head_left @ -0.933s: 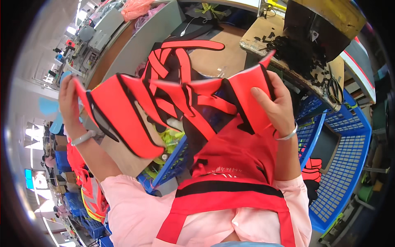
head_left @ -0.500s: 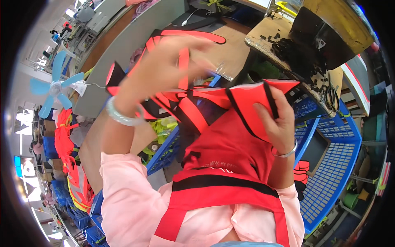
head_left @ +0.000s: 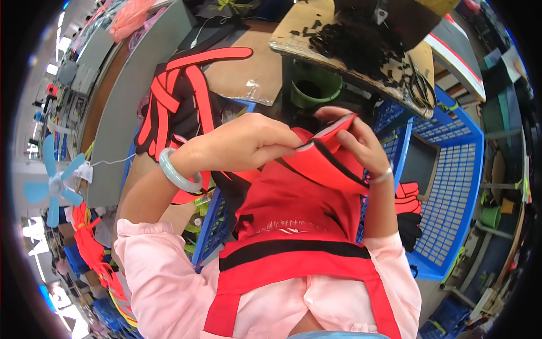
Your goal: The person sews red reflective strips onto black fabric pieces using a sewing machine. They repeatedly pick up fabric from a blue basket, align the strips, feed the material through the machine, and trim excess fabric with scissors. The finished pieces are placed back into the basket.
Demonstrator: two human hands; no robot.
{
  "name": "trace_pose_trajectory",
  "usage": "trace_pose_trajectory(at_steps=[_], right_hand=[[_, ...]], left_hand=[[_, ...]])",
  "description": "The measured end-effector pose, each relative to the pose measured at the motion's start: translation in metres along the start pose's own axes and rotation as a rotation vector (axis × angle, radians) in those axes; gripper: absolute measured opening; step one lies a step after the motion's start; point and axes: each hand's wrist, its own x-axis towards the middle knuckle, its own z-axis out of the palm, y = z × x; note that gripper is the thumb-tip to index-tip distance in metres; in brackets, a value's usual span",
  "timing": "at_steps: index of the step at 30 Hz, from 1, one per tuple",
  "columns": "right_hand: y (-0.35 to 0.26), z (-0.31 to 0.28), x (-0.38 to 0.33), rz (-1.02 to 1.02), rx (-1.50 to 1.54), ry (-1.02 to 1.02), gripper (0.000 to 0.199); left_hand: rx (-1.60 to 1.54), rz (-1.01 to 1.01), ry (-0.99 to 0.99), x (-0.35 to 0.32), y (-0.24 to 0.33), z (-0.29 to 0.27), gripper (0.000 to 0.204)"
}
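Note:
In front of my red apron [head_left: 299,206] I hold a folded piece of orange-red fabric with black edging [head_left: 330,169]. My left hand [head_left: 248,144], below a pale bangle, is closed in a pinch on its left edge. On the right, my right hand [head_left: 364,147] grips the upper end, its thumb over the fold and its fingers partly hidden behind. The exact kind of piece cannot be made out. Beyond my left wrist lies a heap of orange-red and black fabric strips [head_left: 200,93], some crossing each other.
A small worktable [head_left: 288,39] at the far right carries many black scraps [head_left: 361,48] and scissors [head_left: 420,90]. Beneath it stands a green bucket [head_left: 316,85]. A blue basket [head_left: 451,198] is at the right, near stacked orange-red pieces [head_left: 407,198]. A blue fan [head_left: 55,183] stands left.
My left hand has come down from above the strips to the edged piece and now pinches it. My right hand keeps its hold, with the piece folded over. The whole view has shifted.

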Motion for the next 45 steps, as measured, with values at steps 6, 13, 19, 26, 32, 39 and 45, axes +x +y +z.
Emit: trace_pose_trajectory(at_steps=[6, 13, 19, 26, 32, 39, 45], right_hand=[[-0.037, 0.011, -0.014, 0.027, -0.004, 0.457, 0.013], [-0.107, -0.036, 0.003, -0.250, -0.974, 0.424, 0.014], [-0.099, -0.080, 0.028, -0.106, -0.980, 0.297, 0.018], [-0.082, -0.112, 0.046, -0.069, -0.961, 0.308, 0.022], [-0.091, -0.122, 0.056, -0.012, -0.856, 0.314, 0.025], [-0.079, -0.138, 0.082, 0.020, -0.767, 0.358, 0.030], [-0.062, -0.146, 0.107, 0.124, -0.822, 0.421, 0.034]], left_hand=[[-0.171, -0.148, -0.010, 0.009, -0.010, -0.005, 0.018], [-0.466, -0.219, -0.211, 0.092, -0.027, -0.031, 0.033], [-0.553, 0.007, 0.054, 0.160, -0.029, -0.010, 0.038], [-0.597, -0.021, 0.023, 0.186, -0.044, -0.021, 0.039], [-0.598, -0.076, 0.101, 0.205, -0.056, -0.033, 0.018], [-0.898, -0.183, 0.344, 0.218, -0.068, -0.032, 0.018], [-1.129, -0.296, 0.443, 0.237, -0.089, -0.036, 0.014]])
